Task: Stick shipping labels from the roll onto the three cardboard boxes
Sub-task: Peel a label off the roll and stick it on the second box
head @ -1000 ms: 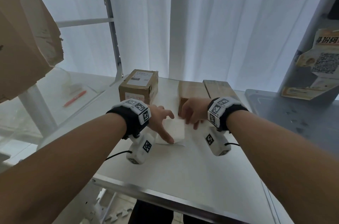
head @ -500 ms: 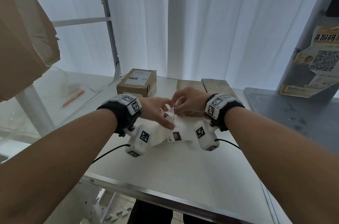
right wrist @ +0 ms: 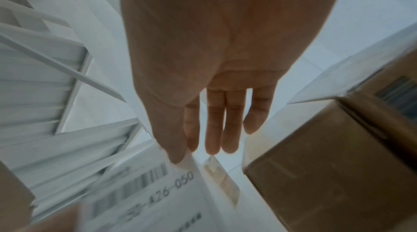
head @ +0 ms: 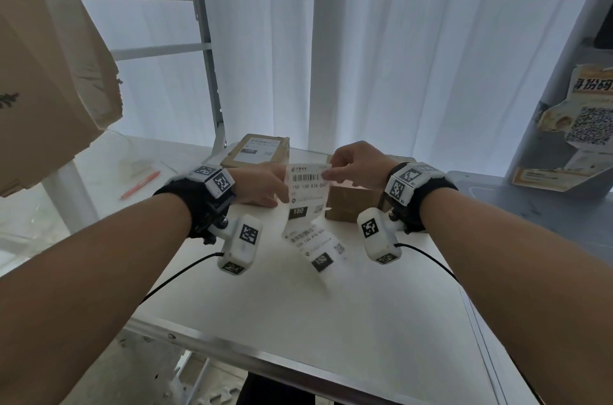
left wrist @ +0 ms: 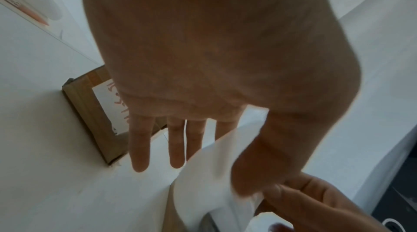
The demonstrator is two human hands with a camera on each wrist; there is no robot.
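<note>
A strip of white printed shipping labels (head: 306,187) hangs in the air over the white table (head: 331,311), its lower labels (head: 320,248) trailing down toward the tabletop. My left hand (head: 278,192) pinches the strip's left edge, thumb (left wrist: 257,164) pressed on the paper (left wrist: 203,182). The top right corner of the label (right wrist: 146,191) is pinched by my right hand (head: 326,174) between thumb (right wrist: 176,155) and forefinger. A labelled cardboard box (head: 257,152) stands at the back left. A plain box (head: 348,209) sits behind the strip, another (head: 403,160) partly hidden by my right wrist.
A metal shelf post (head: 212,79) rises behind the labelled box. An orange pen (head: 141,184) lies on the lower surface to the left. A big torn carton (head: 49,56) hangs over the upper left. A grey surface (head: 530,205) and a QR poster (head: 590,119) are at the right.
Both hands have lifted the label strip off the table. It has unfolded and now hangs with its printed side toward me.
</note>
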